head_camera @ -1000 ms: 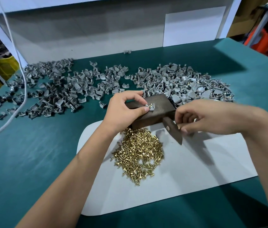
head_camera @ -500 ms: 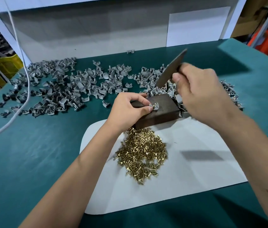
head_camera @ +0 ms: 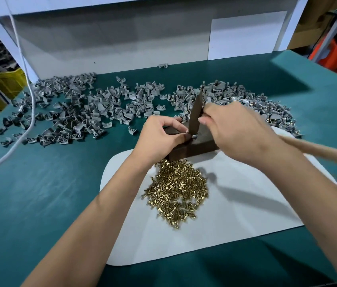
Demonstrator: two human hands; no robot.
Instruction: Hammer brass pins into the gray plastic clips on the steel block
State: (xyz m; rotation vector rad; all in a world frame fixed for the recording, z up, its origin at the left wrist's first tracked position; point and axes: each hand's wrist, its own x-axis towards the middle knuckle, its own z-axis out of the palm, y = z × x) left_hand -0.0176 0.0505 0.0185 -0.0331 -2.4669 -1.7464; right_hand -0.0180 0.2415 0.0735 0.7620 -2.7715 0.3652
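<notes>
A dark steel block [head_camera: 192, 149] stands at the far edge of a white mat [head_camera: 236, 208]. My left hand [head_camera: 159, 137] pinches a gray clip [head_camera: 193, 136] on top of the block; the clip is mostly hidden by fingers and the tool. My right hand [head_camera: 238, 131] grips a hammer with a dark wedge-shaped head [head_camera: 196, 113] and a wooden handle [head_camera: 325, 151] running off to the right. The head's lower end is down on the clip. A heap of brass pins [head_camera: 177, 192] lies on the mat just in front of the block.
Several loose gray clips [head_camera: 85, 112] are spread over the green table on the left, and another pile of clips [head_camera: 246, 102] lies behind my right hand. A white cable [head_camera: 31, 112] hangs across the left. A white back wall [head_camera: 122, 44] closes the far side.
The hammer, raised high half a second ago, has come down onto the clip on the block. My left hand has stayed pinching the clip.
</notes>
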